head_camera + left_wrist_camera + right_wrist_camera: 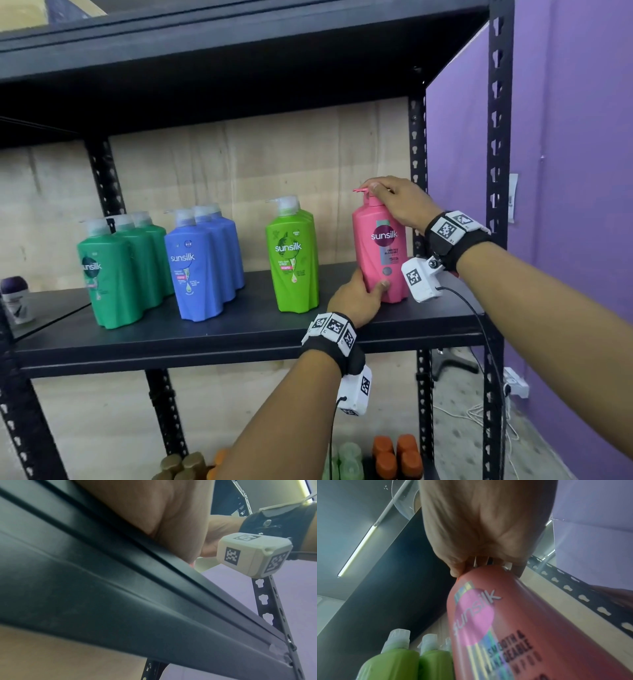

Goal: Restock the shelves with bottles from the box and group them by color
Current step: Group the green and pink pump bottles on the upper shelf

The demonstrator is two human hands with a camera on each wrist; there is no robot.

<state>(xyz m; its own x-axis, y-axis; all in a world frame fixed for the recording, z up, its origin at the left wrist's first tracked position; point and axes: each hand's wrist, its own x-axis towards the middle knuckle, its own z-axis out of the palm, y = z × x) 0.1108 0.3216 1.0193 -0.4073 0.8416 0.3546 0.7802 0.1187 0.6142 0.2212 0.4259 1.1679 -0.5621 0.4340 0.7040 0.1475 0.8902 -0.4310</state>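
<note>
Right now the pink bottle point(380, 250) stands upright on the black shelf point(219, 329), at its right end, w/ both hands on it. Right hand point(397, 204) is clamped over the pump top, fingers curled round the neck; the pink nozzle tip pokes out to the left of that grip. In the right wrist view the fingers point(458, 566) wrap the collar just above the "sunsilk" label. Left hand point(356, 301) holds the bottle's lower body from the left side, thumb point(380, 286) pressed on the front near the base, other fingers curled behind it. Left wrist view shows mostly the shelf's front edge and the palm; finger detail there can't be told.

Just left of the left-hand grip stand the light green bottles point(293, 257), a row running front to back, apart from the pink one. Further left, the blue bottles point(198, 263), also front to back, then the dark green bottles point(113, 270), three deep. Far left, a small white container w/ a dark cap point(15, 299).

Below the hands, on a lower level, orange caps point(397, 455), pale green caps point(346, 459) and tan caps point(185, 466) are visible. Right of the right-hand grip is the rack's upright post point(496, 137), then a purple wall point(575, 137).
</note>
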